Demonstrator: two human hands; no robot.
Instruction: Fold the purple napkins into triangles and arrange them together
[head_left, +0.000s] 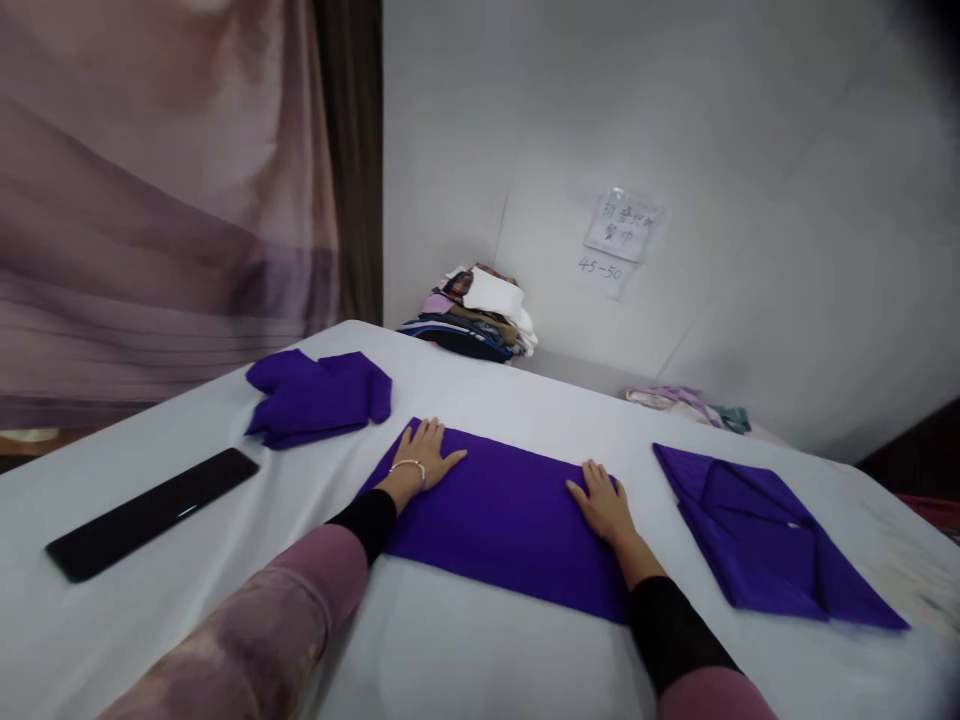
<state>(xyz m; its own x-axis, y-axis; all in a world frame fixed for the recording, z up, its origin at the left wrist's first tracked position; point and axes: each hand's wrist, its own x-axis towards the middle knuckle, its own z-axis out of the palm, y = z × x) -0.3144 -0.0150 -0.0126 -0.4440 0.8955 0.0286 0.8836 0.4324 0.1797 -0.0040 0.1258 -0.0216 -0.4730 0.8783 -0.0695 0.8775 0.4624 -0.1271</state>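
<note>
A purple cloth [510,520], folded into a flat rectangle, lies on the white-covered table in front of me. My left hand [424,455] rests flat near its far left corner, fingers spread, a bracelet on the wrist. Over by the right edge of the cloth, my right hand [604,505] lies palm down with the fingers apart. Neither hand grips anything. To the right is another purple cloth [772,545] with folded, angled flaps. At the far left sits a bunched purple cloth [322,395] with rounded ends.
A long black tray [154,512] lies on the left of the white tabletop [480,660]. Beyond the far edge are a pile of folded clothes [476,315] and a few pale cloths [682,402]. Paper signs [622,225] hang on the wall; a curtain [165,200] covers the left.
</note>
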